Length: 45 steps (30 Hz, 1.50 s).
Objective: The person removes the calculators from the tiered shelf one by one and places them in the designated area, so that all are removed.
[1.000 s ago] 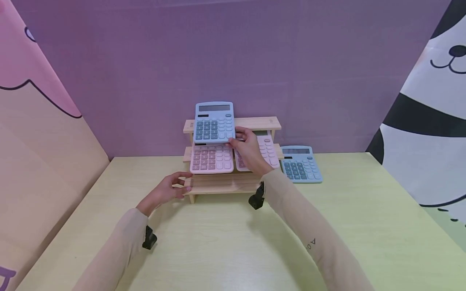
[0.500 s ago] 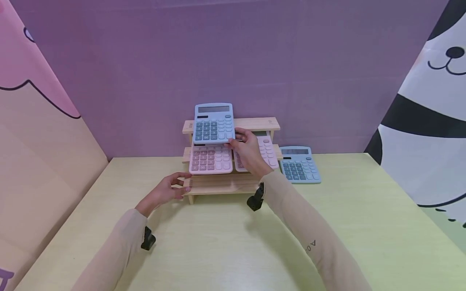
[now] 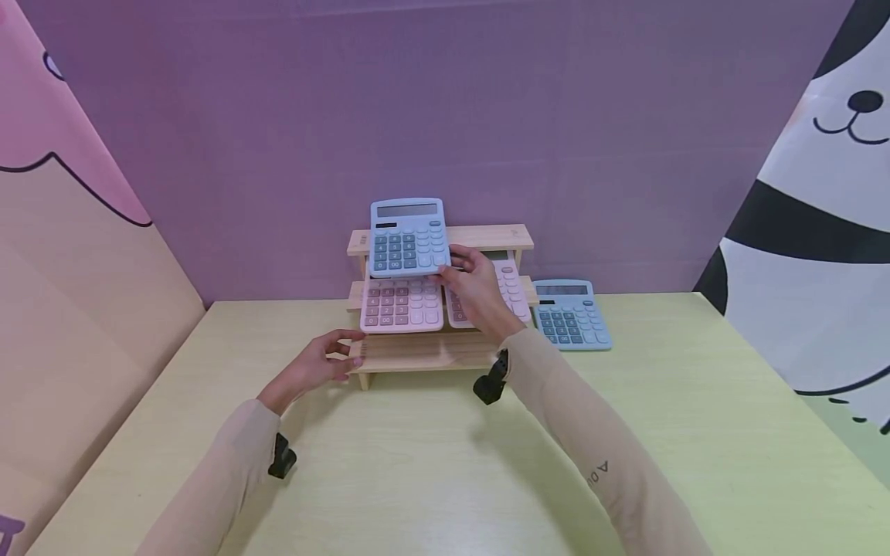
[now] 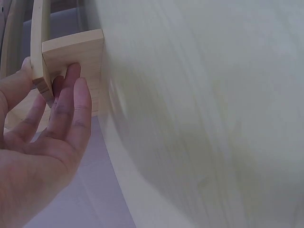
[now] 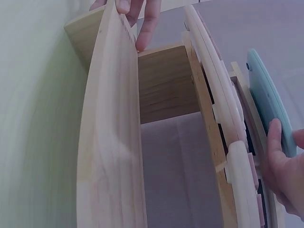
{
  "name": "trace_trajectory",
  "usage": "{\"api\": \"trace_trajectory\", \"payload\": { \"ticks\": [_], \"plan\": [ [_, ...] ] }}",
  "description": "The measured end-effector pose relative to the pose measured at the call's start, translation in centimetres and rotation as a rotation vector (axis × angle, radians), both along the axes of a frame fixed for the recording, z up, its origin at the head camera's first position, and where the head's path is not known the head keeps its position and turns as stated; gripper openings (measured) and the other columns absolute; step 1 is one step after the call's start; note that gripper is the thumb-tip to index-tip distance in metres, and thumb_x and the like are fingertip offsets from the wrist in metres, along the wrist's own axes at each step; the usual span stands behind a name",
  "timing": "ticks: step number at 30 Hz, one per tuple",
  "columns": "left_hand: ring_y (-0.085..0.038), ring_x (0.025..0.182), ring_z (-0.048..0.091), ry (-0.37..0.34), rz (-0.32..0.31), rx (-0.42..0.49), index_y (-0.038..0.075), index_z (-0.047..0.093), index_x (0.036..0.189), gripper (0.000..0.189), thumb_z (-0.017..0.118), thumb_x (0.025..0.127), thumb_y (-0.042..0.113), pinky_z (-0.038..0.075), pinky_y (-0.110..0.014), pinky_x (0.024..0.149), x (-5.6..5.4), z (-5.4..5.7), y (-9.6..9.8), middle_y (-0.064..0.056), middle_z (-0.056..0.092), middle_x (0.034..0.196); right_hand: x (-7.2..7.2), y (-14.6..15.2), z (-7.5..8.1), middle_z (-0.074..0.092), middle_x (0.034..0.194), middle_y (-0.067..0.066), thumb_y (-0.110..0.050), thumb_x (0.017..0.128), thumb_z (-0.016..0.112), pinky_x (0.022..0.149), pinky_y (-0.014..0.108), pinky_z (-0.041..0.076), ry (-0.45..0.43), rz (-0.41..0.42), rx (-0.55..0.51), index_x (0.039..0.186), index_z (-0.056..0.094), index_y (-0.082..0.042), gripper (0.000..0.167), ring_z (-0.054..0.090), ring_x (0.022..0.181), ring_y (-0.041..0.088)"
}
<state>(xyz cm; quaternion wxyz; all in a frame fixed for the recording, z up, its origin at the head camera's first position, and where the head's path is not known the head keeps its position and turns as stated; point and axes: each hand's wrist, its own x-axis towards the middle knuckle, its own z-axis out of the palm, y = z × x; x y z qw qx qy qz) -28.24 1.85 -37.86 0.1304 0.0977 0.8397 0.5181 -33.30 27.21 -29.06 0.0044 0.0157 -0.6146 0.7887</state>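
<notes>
In the head view, a three-tier wooden rack (image 3: 417,353) stands at the back of the table. My left hand (image 3: 316,367) grips the left end of its lowest board, thumb on one side and fingers on the other in the left wrist view. My right hand (image 3: 478,293) pinches the lower right corner of a light blue calculator (image 3: 408,238), which leans face forward at the left of the top tier (image 3: 487,235). On the middle tier lean two pink calculators, the left one (image 3: 403,305) overlapped by the blue one and the right one (image 3: 511,286) partly behind my right hand.
Another blue calculator (image 3: 572,315) stands tilted on the table (image 3: 417,463), just right of the rack. A purple backdrop (image 3: 445,116) rises behind. Cartoon-printed panels close off the left (image 3: 76,309) and right (image 3: 806,232) sides.
The held blue calculator has dropped very slightly against the top tier. Both hands keep their holds, and the rack stays in place.
</notes>
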Motion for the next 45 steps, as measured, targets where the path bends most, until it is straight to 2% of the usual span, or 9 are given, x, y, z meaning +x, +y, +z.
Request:
{"api": "trace_trajectory", "payload": {
  "ticks": [15, 22, 31, 37, 41, 45],
  "plan": [
    [-0.020, 0.086, 0.057, 0.009, -0.008, -0.004, 0.008, 0.040, 0.136, 0.052, 0.060, 0.088, 0.013, 0.056, -0.036, 0.076, 0.0, 0.2, 0.0, -0.022, 0.047, 0.118, 0.6, 0.9, 0.5, 0.048, 0.123, 0.017, 0.011, 0.087, 0.051, 0.085, 0.028, 0.053, 0.001, 0.000, -0.015, 0.132, 0.040, -0.005, 0.049, 0.056, 0.107, 0.025],
    [-0.019, 0.086, 0.057, 0.002, -0.011, -0.005, 0.009, 0.040, 0.136, 0.053, 0.061, 0.088, 0.016, 0.056, -0.034, 0.077, -0.2, 0.0, -0.1, -0.021, 0.046, 0.119, 1.1, 2.0, 0.4, 0.047, 0.122, 0.018, 0.011, 0.087, 0.049, 0.088, 0.029, 0.052, 0.027, 0.008, 0.016, 0.134, 0.039, -0.004, 0.050, 0.056, 0.106, 0.025],
    [-0.025, 0.089, 0.058, -0.005, -0.002, -0.004, 0.010, 0.041, 0.135, 0.052, 0.061, 0.088, 0.015, 0.056, -0.034, 0.076, -0.2, -0.1, -0.1, -0.021, 0.047, 0.117, 1.8, 3.8, 0.3, 0.049, 0.117, 0.015, 0.010, 0.087, 0.050, 0.089, 0.029, 0.051, 0.043, 0.002, 0.055, 0.133, 0.041, -0.004, 0.049, 0.056, 0.105, 0.023],
    [-0.019, 0.084, 0.057, 0.003, 0.004, -0.001, 0.008, 0.041, 0.135, 0.051, 0.061, 0.088, 0.014, 0.056, -0.034, 0.075, -0.2, 0.0, -0.1, -0.021, 0.047, 0.116, 2.0, 5.1, 0.1, 0.048, 0.113, 0.011, 0.009, 0.088, 0.048, 0.091, 0.030, 0.050, 0.046, -0.005, 0.062, 0.134, 0.039, -0.004, 0.049, 0.055, 0.104, 0.020],
    [-0.019, 0.082, 0.057, 0.006, 0.005, 0.004, 0.007, 0.042, 0.134, 0.051, 0.061, 0.088, 0.012, 0.056, -0.036, 0.075, -0.1, 0.0, -0.1, -0.022, 0.047, 0.114, 2.1, 6.0, 0.1, 0.047, 0.114, 0.010, 0.008, 0.088, 0.049, 0.089, 0.028, 0.051, 0.045, -0.024, 0.095, 0.134, 0.039, -0.005, 0.049, 0.054, 0.102, 0.018],
    [-0.019, 0.083, 0.057, 0.006, 0.006, 0.000, 0.006, 0.041, 0.134, 0.051, 0.061, 0.088, 0.012, 0.056, -0.036, 0.075, -0.1, 0.1, -0.1, -0.022, 0.047, 0.115, 2.4, 6.9, 0.0, 0.047, 0.115, 0.009, 0.008, 0.088, 0.050, 0.088, 0.028, 0.051, 0.030, -0.033, 0.082, 0.134, 0.041, -0.007, 0.050, 0.054, 0.102, 0.018]
  ]
}}
